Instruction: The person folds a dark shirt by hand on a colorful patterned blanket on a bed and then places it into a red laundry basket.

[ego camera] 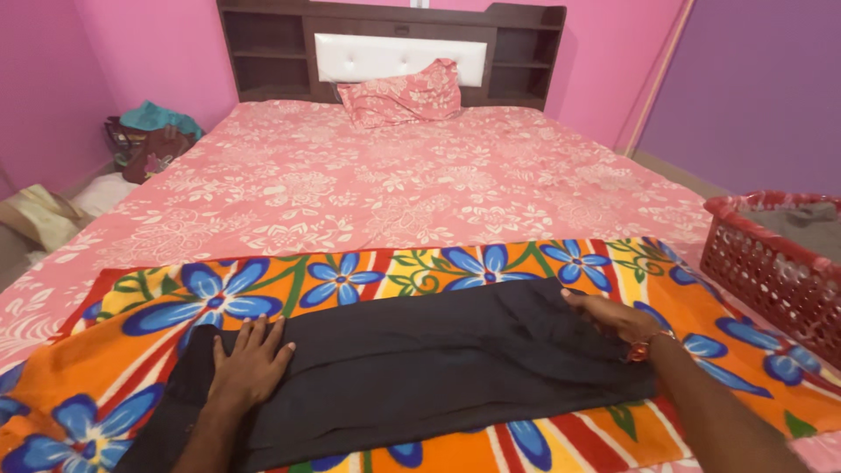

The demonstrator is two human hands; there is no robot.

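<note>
containers first, taken left to right. at the far left, on the floor beside the bed (394, 184), we note a dark bag (144, 149) with a teal cloth (162, 114) heaped on top; what lies inside we cannot tell. nearer along the same side sits a pale bundle of fabric (39, 215). at the right edge stands a red plastic basket (771, 271) with latticed walls, holding grey cloth (802, 219) that fills it close to the rim.

the dark garment (438, 368) lies flat on a bright flowered cloth (368, 280) of orange, red and blue, spread across the near end of the bed. its long axis runs left to right across our view, roughly parallel to the foot of the bed, with the left end dropping slightly toward us. which end is the top we cannot tell.

our left hand (250, 363) rests palm down on the left part of the garment, fingers spread and flat, gripping nothing. our right hand (613, 317) lies on the upper right edge of the garment, fingers together and pressed to the cloth; whether they pinch the edge we cannot tell. a bracelet (644, 349) sits on that wrist.

beyond, the pink floral sheet covers the rest of the bed, and a matching pillow (403, 92) leans against the dark wooden headboard (390, 48) with its white padded panel. nothing lies on the garment apart from the two hands; the basket stands just beside the right end of the flowered cloth.
</note>
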